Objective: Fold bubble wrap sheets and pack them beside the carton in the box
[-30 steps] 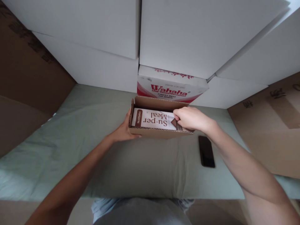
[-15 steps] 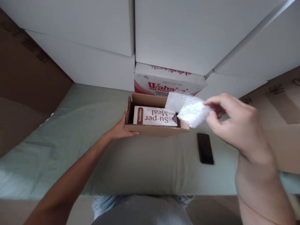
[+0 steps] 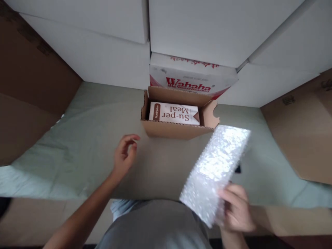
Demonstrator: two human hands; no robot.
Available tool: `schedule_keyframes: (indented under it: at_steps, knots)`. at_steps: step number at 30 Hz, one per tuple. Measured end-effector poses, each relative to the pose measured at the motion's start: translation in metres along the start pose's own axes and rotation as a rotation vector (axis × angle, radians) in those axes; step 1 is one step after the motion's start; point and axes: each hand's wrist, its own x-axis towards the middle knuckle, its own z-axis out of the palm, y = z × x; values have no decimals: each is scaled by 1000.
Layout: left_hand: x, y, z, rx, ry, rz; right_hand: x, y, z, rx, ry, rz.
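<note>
One phone (image 3: 238,168) corner — rest behind bubble wrap (image 3: 214,169).

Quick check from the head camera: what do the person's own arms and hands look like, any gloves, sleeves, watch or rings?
Both are bare. The left hand and its forearm show no glove, sleeve, watch or ring. The right hand is motion-blurred, but no glove or wristband shows; only a short stretch of its wrist is in frame.
</note>
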Motion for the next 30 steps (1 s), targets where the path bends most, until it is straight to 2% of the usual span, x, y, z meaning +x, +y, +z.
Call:
schedule_keyframes:
  at_steps: [1,4,6,8,12,15,17,19,21,22,24,26,28,30]
  knots:
    - [-14,10,0,-24,-54,-28,-6,8,20,23,-2,-85]
    - [-49,38,10,-105,-283,-140,-23,24,69,92,-145,-150]
    - [-65,50,23,-168,-425,-230,-32,24,87,194,-239,-150]
    - [-77,54,38,-234,-507,-345,-38,19,97,310,-293,-145]
    - [-89,45,54,-424,-509,-536,-46,14,105,433,-306,-104]
    - [-92,31,51,-509,-496,-616,-50,23,103,399,-282,-115]
    - [-95,20,46,-468,-420,-628,-52,33,99,308,-270,-133]
    - [-98,8,43,-336,-303,-520,-55,44,95,205,-277,-119]
    - [-103,-2,41,-87,-241,-293,-60,53,93,134,-311,-71]
    - [-104,-5,39,57,-261,-155,-63,57,93,114,-338,-49]
    - [-106,-10,37,298,-405,111,-69,64,95,97,-400,-17]
    - [-104,-10,36,405,-643,312,-73,68,97,90,-429,4]
    - [-98,-7,36,421,-841,451,-76,71,98,83,-430,20]
    - [-87,-4,34,417,-941,554,-76,74,98,83,-428,27]
